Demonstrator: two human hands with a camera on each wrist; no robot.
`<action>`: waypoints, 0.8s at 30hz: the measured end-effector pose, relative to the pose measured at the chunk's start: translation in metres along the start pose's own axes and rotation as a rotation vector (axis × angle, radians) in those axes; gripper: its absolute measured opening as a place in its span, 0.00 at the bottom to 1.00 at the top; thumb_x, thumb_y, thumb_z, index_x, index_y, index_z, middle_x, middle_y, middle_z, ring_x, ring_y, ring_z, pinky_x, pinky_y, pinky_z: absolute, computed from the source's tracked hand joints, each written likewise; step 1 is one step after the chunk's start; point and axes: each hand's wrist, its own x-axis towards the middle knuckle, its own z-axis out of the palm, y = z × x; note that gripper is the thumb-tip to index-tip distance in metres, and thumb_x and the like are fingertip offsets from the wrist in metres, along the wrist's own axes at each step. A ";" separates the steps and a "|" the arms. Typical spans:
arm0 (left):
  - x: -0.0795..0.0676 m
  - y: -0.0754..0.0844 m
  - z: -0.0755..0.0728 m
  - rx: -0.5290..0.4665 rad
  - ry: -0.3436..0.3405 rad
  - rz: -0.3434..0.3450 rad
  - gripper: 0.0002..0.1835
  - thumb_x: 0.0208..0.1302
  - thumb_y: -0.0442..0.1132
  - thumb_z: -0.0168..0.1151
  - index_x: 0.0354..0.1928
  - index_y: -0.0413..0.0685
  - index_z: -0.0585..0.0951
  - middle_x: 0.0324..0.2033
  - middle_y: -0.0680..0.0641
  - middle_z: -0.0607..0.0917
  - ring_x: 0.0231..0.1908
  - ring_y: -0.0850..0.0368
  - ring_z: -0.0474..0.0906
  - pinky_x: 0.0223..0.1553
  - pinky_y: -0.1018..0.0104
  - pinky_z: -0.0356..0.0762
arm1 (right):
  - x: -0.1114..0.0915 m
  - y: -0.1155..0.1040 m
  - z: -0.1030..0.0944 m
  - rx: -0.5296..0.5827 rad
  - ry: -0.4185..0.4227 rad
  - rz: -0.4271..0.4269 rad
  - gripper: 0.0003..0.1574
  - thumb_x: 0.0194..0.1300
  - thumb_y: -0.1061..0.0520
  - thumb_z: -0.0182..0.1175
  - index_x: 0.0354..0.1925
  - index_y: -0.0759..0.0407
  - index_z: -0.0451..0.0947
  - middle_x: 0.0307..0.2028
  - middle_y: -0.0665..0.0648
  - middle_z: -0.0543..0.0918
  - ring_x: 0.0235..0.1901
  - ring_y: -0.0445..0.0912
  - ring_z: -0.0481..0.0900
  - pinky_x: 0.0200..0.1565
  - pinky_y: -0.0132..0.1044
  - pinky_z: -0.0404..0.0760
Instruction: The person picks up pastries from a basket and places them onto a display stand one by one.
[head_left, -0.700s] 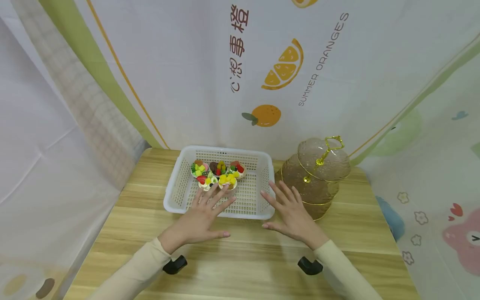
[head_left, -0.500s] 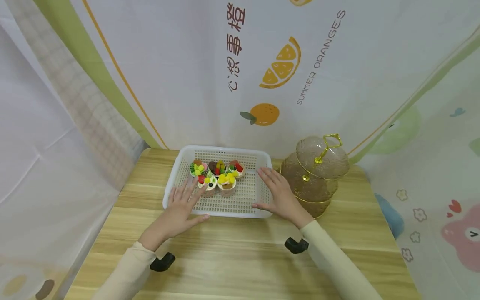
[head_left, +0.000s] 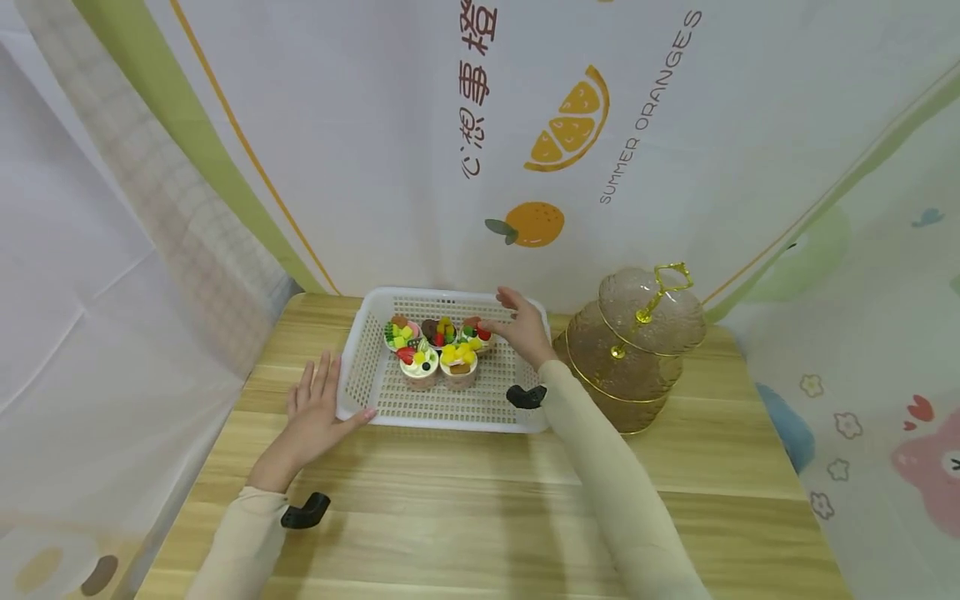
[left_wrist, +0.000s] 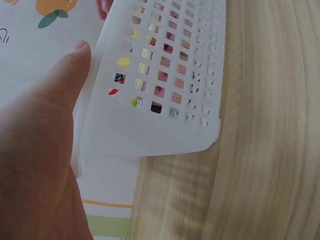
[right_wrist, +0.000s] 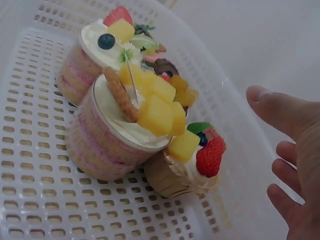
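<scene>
White plastic basket (head_left: 450, 423) sits toward the far side of the worktop (head_left: 465, 508), five desserts inside, bunched left and middle: three behind, two in front. All toppings up, likely packed close so they prop each other. Front pair: mango cup (right_wrist: 120, 135) with a biscuit stuck in, blueberry cream cup (right_wrist: 95, 55) beside it. Back row, right to left: strawberry cupcake (right_wrist: 182, 172), chocolate-topped cup (head_left: 438, 332), cup with green and yellow cubes (head_left: 402, 335).

Left hand (head_left: 310, 421): grip not closed on anything. Fingers spread straight past the basket's left wall, thumb at the rim by the near-left corner. Reads as a steadying pose; can't tell whether the thumb presses.

Right hand (head_left: 527, 333): over the basket's far right part, grip holding nothing, thumb and fingers parted. Strawberry cupcake is nearest; right wrist view shows a gap between them. Thumb probably held wide to leave room for a cup.

Tiered stand (head_left: 626, 379), three smoky plates with gold edges, stands just right of the basket, handle up; presumably put there for the right arm's easy reach. White cloth (head_left: 360, 167) printed with oranges hangs behind.
</scene>
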 end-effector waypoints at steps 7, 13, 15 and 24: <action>0.002 0.000 0.001 -0.011 -0.010 -0.021 0.61 0.63 0.66 0.59 0.78 0.42 0.33 0.78 0.39 0.29 0.76 0.33 0.20 0.67 0.23 0.26 | 0.003 0.015 0.016 -0.031 -0.070 0.139 0.46 0.61 0.56 0.69 0.73 0.53 0.62 0.70 0.57 0.70 0.71 0.54 0.67 0.69 0.52 0.70; 0.002 0.004 -0.001 -0.025 -0.030 -0.025 0.60 0.64 0.65 0.58 0.78 0.41 0.33 0.78 0.36 0.32 0.76 0.30 0.22 0.66 0.22 0.27 | 0.005 0.034 0.030 0.017 -0.076 0.226 0.46 0.58 0.59 0.71 0.72 0.53 0.65 0.70 0.56 0.71 0.71 0.53 0.67 0.70 0.50 0.69; 0.001 0.005 -0.002 -0.027 -0.035 -0.027 0.60 0.64 0.65 0.58 0.78 0.41 0.32 0.78 0.35 0.33 0.76 0.29 0.24 0.66 0.22 0.28 | 0.007 0.037 0.034 0.006 -0.076 0.228 0.46 0.58 0.59 0.71 0.71 0.54 0.65 0.70 0.57 0.71 0.70 0.54 0.68 0.70 0.50 0.68; 0.002 0.004 0.000 -0.051 -0.040 -0.025 0.61 0.63 0.64 0.60 0.78 0.41 0.32 0.78 0.34 0.35 0.75 0.27 0.26 0.66 0.22 0.28 | 0.005 0.046 0.042 -0.044 -0.043 0.229 0.45 0.58 0.58 0.71 0.71 0.53 0.66 0.67 0.59 0.75 0.67 0.55 0.72 0.68 0.51 0.71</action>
